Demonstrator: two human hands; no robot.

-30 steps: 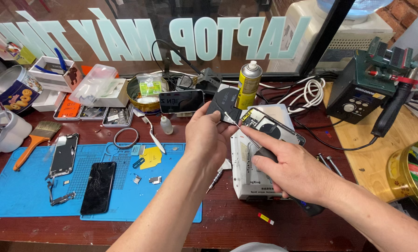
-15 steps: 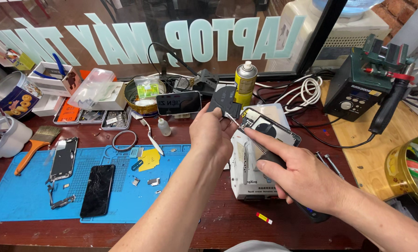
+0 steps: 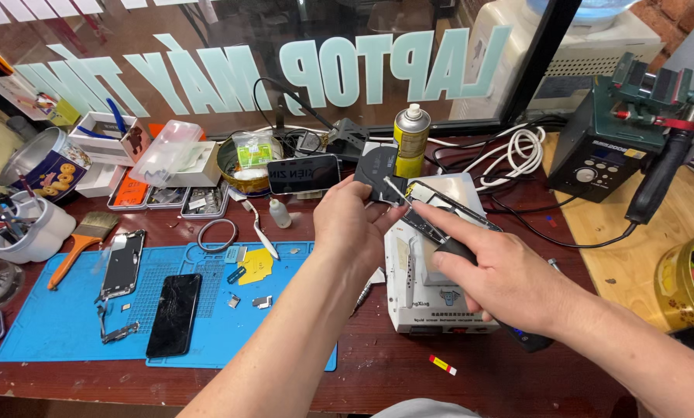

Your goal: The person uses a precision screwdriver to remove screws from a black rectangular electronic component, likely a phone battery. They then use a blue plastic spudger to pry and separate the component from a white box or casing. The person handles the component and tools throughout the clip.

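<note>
Head view, looking down on a cluttered repair bench (image 3: pixel 517 387). Just above the middle of the frame the left hand (image 3: pixel 355 224) pinches a dark, flat phone part (image 3: pixel 376 172) between thumb and fingertips, while the right hand (image 3: pixel 502 279) is wrapped around a black-handled tool (image 3: pixel 440 241) with the index finger laid along it, the tip touching the part's edge. Both hands are clenched on what they carry, over the white heating station (image 3: pixel 432 294) in the centre.

Against the picture from a second ago, the left hand has risen and turned the part more upright toward the camera, and the right hand has slid the tool's tip up to it; half a second ago the two were already meeting, so the last change is small, mostly a tighter closing-in. In my judgement the work has passed from positioning to actual contact at the part's edge, fine work where a slip could scratch it.

Around them: a yellow spray can (image 3: pixel 411 139) stands just behind the part, a dark phone (image 3: pixel 304 173) lies left of it, and at the lower left a blue mat (image 3: pixel 68 325) carries a black phone (image 3: pixel 173 313) and an opened phone frame (image 3: pixel 122 263). A soldering station (image 3: pixel 606 155) sits at the upper right.
</note>
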